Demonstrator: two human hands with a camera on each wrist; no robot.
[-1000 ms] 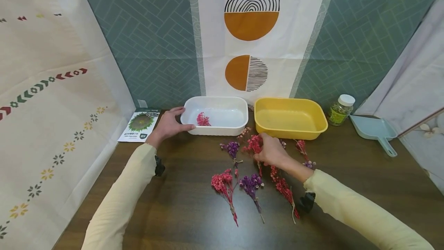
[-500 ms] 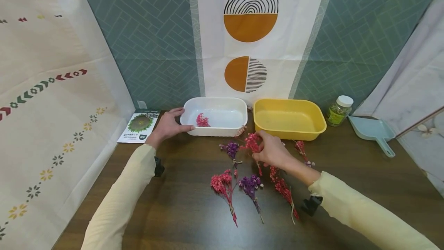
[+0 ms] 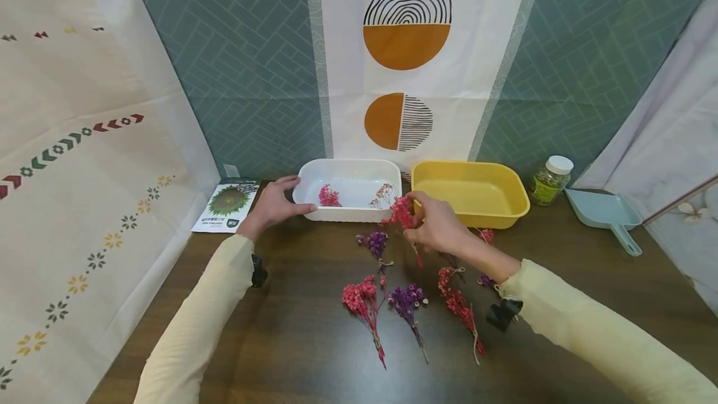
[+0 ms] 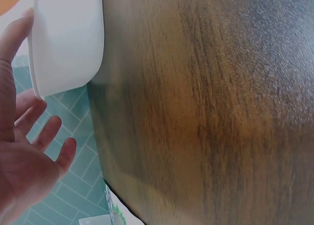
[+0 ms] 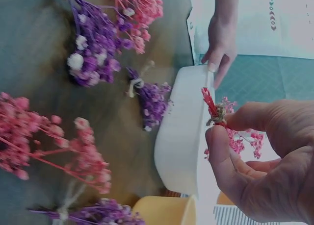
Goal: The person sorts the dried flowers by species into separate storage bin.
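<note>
Left hand (image 3: 275,206): fingers spread, touching the rim of the white basin (image 3: 353,214).
White basin: pink flowers (image 3: 329,196) lie in its left part.
Pink flower bunch (image 3: 401,212): at the basin's right front corner.
Right hand (image 3: 440,226): thumb and finger pinch this bunch by its tied stems.

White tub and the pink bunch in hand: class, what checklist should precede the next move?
1. Right hand grips pink bunch: ok, pinched near its tie.
2. Left hand touches white tub: ok, at the rim.
3. Space in white tub: ok, bare base beside the pink cluster.
4. Pink bunch set in white tub: not ok, in hand.
5. Peach sprig inside white tub, not just above: cannot tell.
</note>
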